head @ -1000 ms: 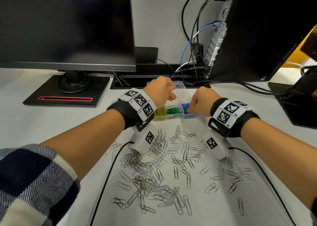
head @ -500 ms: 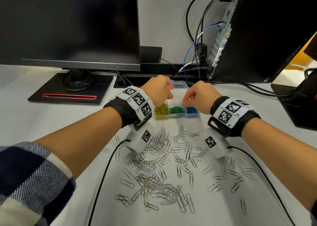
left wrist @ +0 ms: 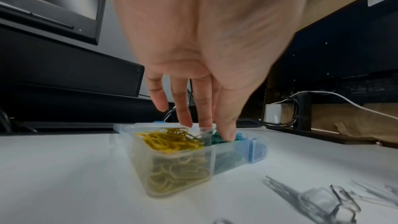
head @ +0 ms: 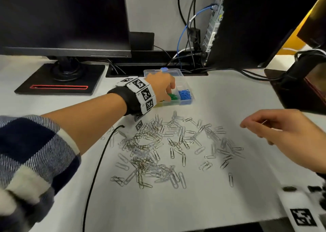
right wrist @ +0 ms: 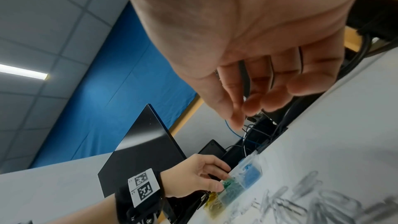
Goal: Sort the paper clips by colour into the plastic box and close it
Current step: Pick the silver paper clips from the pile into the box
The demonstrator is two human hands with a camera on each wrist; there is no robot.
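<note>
Fingers of our left hand point(head: 161, 87) reach loosely into the plastic box point(head: 187, 102) at upper centre, touching green clips point(left wrist: 217, 140). Our right hand point(head: 282, 134), relaxed and empty, hovers right of the silver clips point(head: 169, 143), nearer them.

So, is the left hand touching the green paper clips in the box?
Touching. In the left wrist view the left hand has its thumb tip pressed into the green paper clips in the middle compartment.

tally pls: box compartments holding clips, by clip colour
Yellow paper clips: 1 compartment
Green paper clips: 1 compartment
Blue paper clips: 1 compartment
Total: 3 compartments of the clear plastic box hold clips. The loose silver metal paper clips lie outside it, too many to count.
</note>
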